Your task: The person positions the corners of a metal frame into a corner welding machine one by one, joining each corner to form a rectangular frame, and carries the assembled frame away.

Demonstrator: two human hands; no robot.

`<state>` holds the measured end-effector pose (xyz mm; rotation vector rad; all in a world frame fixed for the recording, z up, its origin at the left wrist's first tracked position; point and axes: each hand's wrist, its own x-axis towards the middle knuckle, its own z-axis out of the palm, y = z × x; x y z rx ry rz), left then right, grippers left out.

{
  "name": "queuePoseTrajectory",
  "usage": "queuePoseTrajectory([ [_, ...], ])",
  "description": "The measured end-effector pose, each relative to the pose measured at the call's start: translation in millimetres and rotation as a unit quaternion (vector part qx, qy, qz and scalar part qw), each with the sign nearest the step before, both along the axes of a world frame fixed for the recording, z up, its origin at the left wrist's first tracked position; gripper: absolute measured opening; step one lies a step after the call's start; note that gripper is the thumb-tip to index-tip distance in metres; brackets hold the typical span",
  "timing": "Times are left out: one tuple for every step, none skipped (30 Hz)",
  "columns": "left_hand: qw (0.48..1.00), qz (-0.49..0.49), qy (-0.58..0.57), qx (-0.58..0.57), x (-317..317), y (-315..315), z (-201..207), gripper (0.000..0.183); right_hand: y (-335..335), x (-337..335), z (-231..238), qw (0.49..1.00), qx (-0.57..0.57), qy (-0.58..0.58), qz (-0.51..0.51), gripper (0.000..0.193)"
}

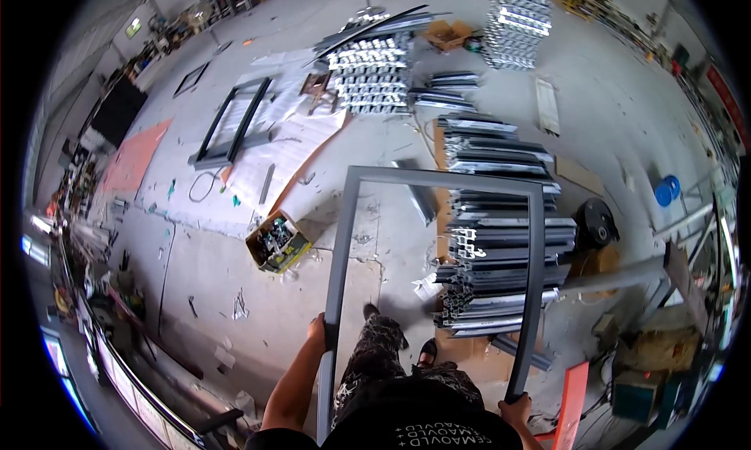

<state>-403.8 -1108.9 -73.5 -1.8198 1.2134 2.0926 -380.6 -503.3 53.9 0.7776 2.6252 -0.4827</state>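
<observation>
A large grey rectangular window frame (446, 177) is upheld in front of my body, its far bar reaching over the floor and the stacked profiles. My left hand (317, 332) is closed round the left side bar. Lower down, my right hand (515, 410) grips the right side bar near its close end. Through the frame's opening I see my legs and a long pile of grey metal profiles (501, 232). The frame's nearest part is hidden by my body and the picture's lower edge.
An open carton of small parts (275, 254) stands left of the frame. Another dark frame (256, 120) lies on sheeting farther left. Stacked profiles (369, 76) rise at the back. On the right are a black reel (596, 221) and a red metal piece (573, 403).
</observation>
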Motion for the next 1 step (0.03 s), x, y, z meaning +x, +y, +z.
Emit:
queuePoseTrajectory([
  [1.000,0.027,0.002,-0.007,13.8,-21.1,-15.0,0.037,-13.1,-25.4,-5.8,0.999,0.001,-0.002,0.037,0.054],
])
